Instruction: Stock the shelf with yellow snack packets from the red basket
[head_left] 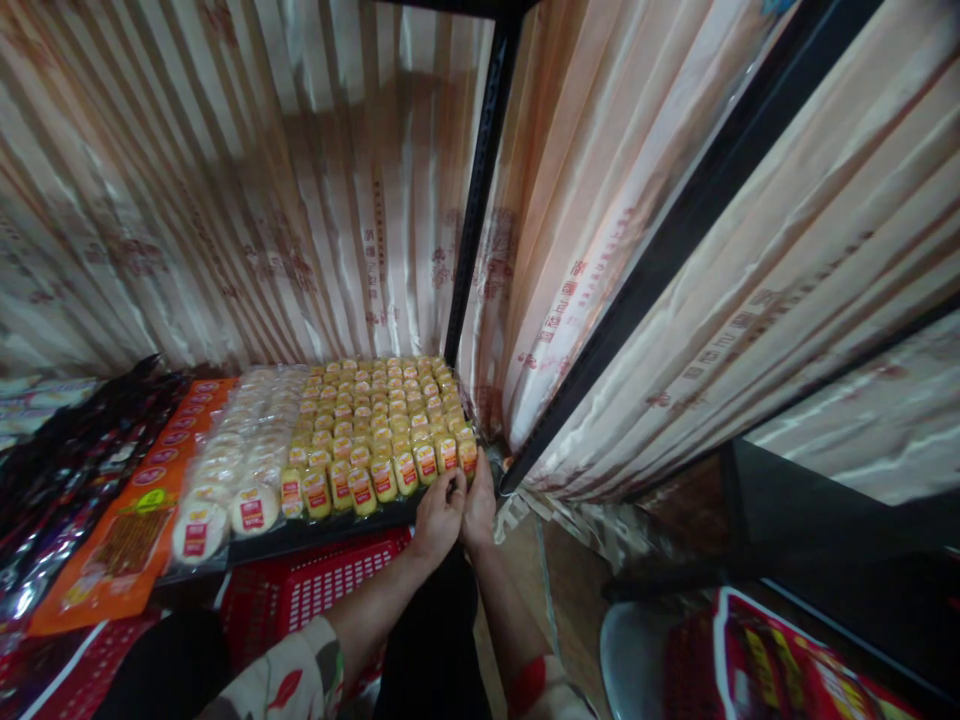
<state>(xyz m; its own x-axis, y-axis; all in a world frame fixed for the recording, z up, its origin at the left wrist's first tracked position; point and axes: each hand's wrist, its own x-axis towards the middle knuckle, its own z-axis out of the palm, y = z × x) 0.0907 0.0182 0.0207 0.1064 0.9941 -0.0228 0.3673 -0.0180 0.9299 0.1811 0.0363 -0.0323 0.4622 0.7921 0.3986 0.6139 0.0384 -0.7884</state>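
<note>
My left hand (437, 515) and my right hand (480, 508) are together at the front right corner of a low black shelf (322, 533). Both hands curl round the last small yellow packets (457, 455) with red labels in the front row. Rows of these yellow packets (375, 415) fill the right part of the shelf. Round white packets (240, 450) with red labels lie in rows to their left. Which packet each hand grips is partly hidden by the fingers.
Orange snack bags (142, 500) and dark glossy bags (67, 470) lie at the left. A red plastic basket (315, 590) sits below the shelf. Striped satin curtains (247, 190) hang behind, between black frame posts (476, 190). A red package (765, 660) lies at lower right.
</note>
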